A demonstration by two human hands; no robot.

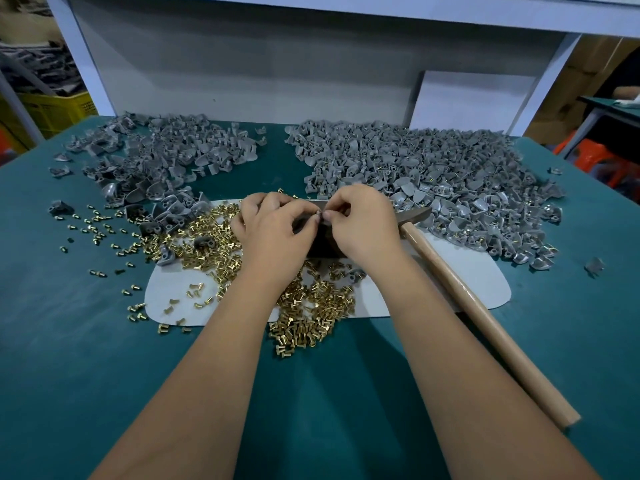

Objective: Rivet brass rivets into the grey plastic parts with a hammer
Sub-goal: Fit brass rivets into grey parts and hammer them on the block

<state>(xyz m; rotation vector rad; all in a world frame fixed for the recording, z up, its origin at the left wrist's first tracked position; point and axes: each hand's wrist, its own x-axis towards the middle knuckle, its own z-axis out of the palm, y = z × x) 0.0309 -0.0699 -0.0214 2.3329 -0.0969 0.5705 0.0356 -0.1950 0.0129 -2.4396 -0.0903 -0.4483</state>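
Mid-task view: the right-hand pile of grey plastic parts (433, 181) shows brass glints and appears riveted, while the left-hand pile (162, 157) appears unriveted, so much seems left. Both hands meet over a dark block (320, 242) on the counter (69, 341); the left hand (270, 226) and right hand (360, 223) each close their grip in a pinch on 1 small grey part (320, 216), apparently seating a rivet. Loose brass rivets (311, 306) lie beneath the forearms, and the hammer (460, 292) rests unheld just right of the hands.

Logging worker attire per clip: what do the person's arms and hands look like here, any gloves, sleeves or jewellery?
Both arms are bare from the bottom edge of the picture to the fingertips, with no sleeves in view. The left hand and right hand wear no gloves. No watch, bracelet or ring shows on the visible sides, and no tape or markings. Fingernails look short and unpainted.
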